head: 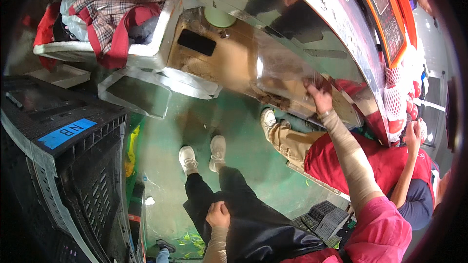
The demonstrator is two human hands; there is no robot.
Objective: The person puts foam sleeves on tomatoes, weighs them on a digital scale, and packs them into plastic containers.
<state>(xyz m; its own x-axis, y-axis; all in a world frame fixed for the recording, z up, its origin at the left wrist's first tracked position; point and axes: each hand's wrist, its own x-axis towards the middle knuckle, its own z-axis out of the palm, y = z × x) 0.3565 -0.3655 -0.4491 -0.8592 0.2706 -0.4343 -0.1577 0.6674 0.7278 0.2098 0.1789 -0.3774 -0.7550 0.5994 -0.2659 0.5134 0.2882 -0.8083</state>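
My right hand (321, 96) reaches over the lower shelf (237, 51) beneath a shiny metal counter. Its fingers are blurred against clear plastic sheeting (278, 65), and I cannot tell whether they grip it. My left hand (218, 214) hangs in front of my black apron (263, 223), fingers curled, with nothing visible in it. A black phone (196, 42) lies on the shelf beside a pale green round container (219, 17).
A white foam box (146, 53) holds plaid cloth with red trim (109, 18). Black plastic crates (91, 190) stand at left. A co-worker in a red apron (336, 160) stands close at right. An orange scale (384, 14) and net-wrapped fruit (395, 106) sit on the counter (332, 3).
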